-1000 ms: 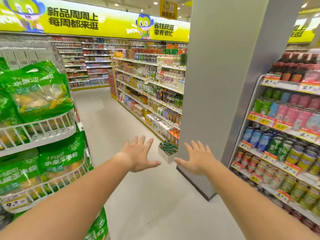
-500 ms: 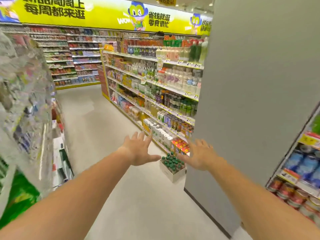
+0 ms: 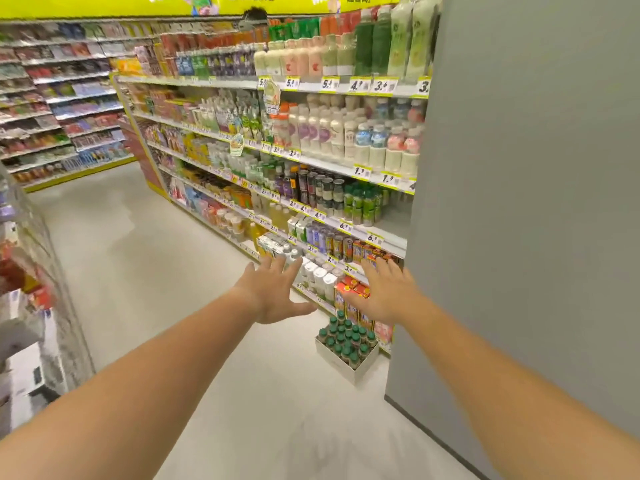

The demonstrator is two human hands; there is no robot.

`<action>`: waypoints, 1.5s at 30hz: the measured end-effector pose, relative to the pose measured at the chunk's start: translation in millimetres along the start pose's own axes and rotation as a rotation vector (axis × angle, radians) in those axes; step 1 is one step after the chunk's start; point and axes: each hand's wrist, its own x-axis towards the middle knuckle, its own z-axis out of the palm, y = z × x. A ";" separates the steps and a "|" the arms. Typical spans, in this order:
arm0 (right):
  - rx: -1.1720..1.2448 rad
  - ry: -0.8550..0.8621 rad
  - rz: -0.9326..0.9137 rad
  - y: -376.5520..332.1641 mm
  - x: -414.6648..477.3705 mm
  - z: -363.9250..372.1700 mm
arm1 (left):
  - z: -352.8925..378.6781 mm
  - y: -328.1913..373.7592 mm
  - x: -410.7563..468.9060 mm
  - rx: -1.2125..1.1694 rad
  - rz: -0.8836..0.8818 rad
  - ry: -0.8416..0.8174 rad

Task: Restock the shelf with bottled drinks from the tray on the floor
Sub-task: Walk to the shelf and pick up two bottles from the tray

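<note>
A white cardboard tray (image 3: 360, 368) stands on the floor at the foot of the drinks shelf, beside the grey pillar. It holds several small bottles with green caps (image 3: 346, 336). The drinks shelf (image 3: 381, 233) rises behind it, with matching green bottles (image 3: 363, 204) on a middle tier and a gap to their right. My left hand (image 3: 273, 292) and my right hand (image 3: 386, 294) are stretched out in front of me, fingers spread, both empty. Both hands hover above and short of the tray, one on each side.
A grey pillar (image 3: 526, 202) fills the right side, close to my right arm. A blurred display rack (image 3: 31, 289) stands at the left edge. The aisle floor (image 3: 145, 258) runs ahead between them. A person's head (image 3: 254, 15) shows behind the top shelf.
The view has moved forward and swung right around the pillar. The tray and drinks shelf are nearer and larger. Both hands stay spread and empty.
</note>
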 end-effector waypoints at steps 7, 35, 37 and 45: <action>0.073 -0.033 0.121 -9.0 131.0 16.5 | 13.3 -66.0 155.6 -0.018 0.119 -0.014; 0.277 -0.112 0.784 56.3 401.6 431.5 | 421.1 -23.8 635.6 -0.057 0.802 -0.063; 0.305 -0.124 0.816 66.5 408.2 488.7 | 479.7 -8.0 649.5 -0.083 0.793 -0.103; 0.363 -0.183 0.940 104.1 416.8 683.3 | 675.0 31.1 705.3 -0.135 0.804 -0.089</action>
